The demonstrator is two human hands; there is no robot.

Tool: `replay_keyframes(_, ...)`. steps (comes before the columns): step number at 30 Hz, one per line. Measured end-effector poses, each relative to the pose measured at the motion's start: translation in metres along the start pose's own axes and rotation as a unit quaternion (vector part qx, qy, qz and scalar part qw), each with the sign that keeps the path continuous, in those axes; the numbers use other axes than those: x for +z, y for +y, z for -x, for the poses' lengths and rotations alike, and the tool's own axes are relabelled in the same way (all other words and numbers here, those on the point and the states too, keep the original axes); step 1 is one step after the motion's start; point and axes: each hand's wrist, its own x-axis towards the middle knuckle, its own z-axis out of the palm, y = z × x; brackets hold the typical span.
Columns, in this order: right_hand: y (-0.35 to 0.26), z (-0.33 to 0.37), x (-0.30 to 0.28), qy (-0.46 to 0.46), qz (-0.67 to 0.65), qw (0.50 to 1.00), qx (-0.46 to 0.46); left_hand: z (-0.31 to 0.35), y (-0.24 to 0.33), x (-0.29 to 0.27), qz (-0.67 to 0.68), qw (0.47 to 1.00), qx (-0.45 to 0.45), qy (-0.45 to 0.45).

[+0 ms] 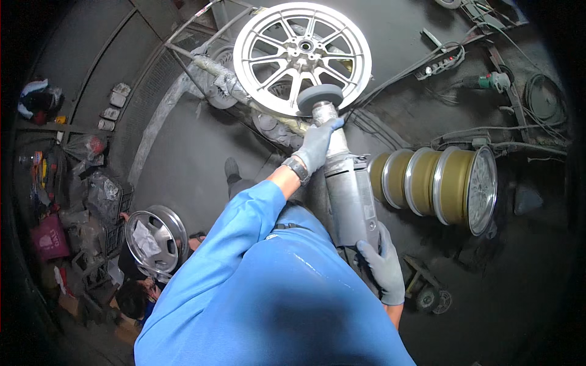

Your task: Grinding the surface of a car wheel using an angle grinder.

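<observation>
A large grey straight grinder [350, 192] slants up the middle of the view, in front of my body. My gloved left hand [315, 146] is closed round its narrow neck, just behind the round grey abrasive wheel [320, 96]. At the tool's rear end, my gloved right hand [384, 263] is closed on the handle, which it partly hides. The grinding wheel overlaps the lower rim of a bare-metal, multi-spoke wheel rim [242, 61]; I cannot tell whether they touch. That rim lies face up on a wrapped frame [223, 78].
Several gold-barrelled rims [423, 183] lie in a row at right. A person [135, 299] sits low at left beside a silver rim [176, 227]. Cables, a power strip [441, 66] and a green tool [493, 82] are at upper right. A small wheeled stand [426, 297] is near my right hand.
</observation>
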Motion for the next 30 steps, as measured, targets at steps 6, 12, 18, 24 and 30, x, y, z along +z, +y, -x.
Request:
replay_keyframes(6,-0.033,-0.009,0.012,-0.061,-0.024,0.996,0.059,0.029,0.037,-0.03,0.028,0.998,0.032,0.037)
replay_keyframes(12,-0.031,-0.005,0.003,-0.045,-0.017,0.997,0.065,0.024,0.032,-0.017,0.051,0.998,0.009,0.028)
replay_keyframes(18,-0.04,0.008,-0.007,-0.002,-0.053,0.997,0.063,-0.009,0.003,0.022,0.029,0.999,-0.038,-0.003)
replay_keyframes(24,-0.043,0.009,-0.004,0.003,-0.047,0.997,0.058,-0.001,0.004,0.023,0.028,0.999,-0.024,-0.018)
replay_keyframes(30,-0.031,-0.006,0.002,-0.042,-0.019,0.998,0.04,0.032,0.035,-0.008,-0.022,0.998,0.043,0.033)
